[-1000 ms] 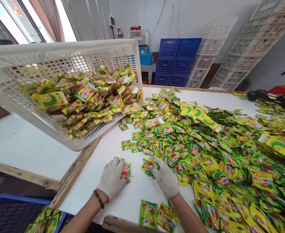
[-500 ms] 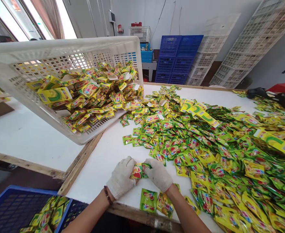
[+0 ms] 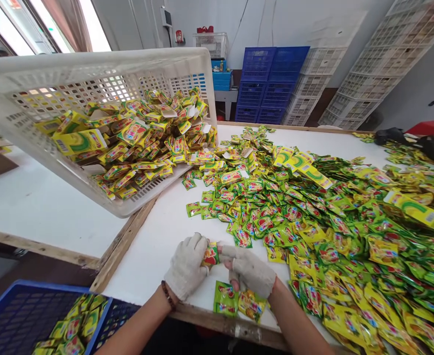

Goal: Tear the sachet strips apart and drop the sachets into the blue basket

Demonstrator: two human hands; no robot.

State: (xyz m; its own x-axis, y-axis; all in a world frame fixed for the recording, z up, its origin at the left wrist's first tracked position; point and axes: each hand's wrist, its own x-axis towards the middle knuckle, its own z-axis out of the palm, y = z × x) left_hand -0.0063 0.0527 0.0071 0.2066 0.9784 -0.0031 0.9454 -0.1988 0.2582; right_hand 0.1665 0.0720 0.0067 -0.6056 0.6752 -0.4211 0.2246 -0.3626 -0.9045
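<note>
My left hand (image 3: 187, 264), in a white glove with bare fingertips, is closed around a small printed carton (image 3: 211, 254) in red, green and yellow. At the carton's right end is my right hand (image 3: 248, 268), gloved the same way. Its fingers are stretched out and apart, and I see nothing held in them. Just below it, a green sachet (image 3: 225, 298) and a yellow sachet (image 3: 251, 304) lie by the table's front edge. A large heap of green and yellow sachets (image 3: 313, 231) spreads to the right of my hands.
A tilted white plastic basket (image 3: 128, 209) full of small cartons stands at the left. Several flat yellow cartons (image 3: 302, 167) lie on the heap. Below the wooden table edge (image 3: 128, 246) sits a blue crate (image 3: 20, 291) with filled cartons. Blue crates (image 3: 257, 64) are stacked behind.
My right hand has moved right and slightly down from the carton, and its fingers have opened out. My left hand keeps the carton in nearly the same place.
</note>
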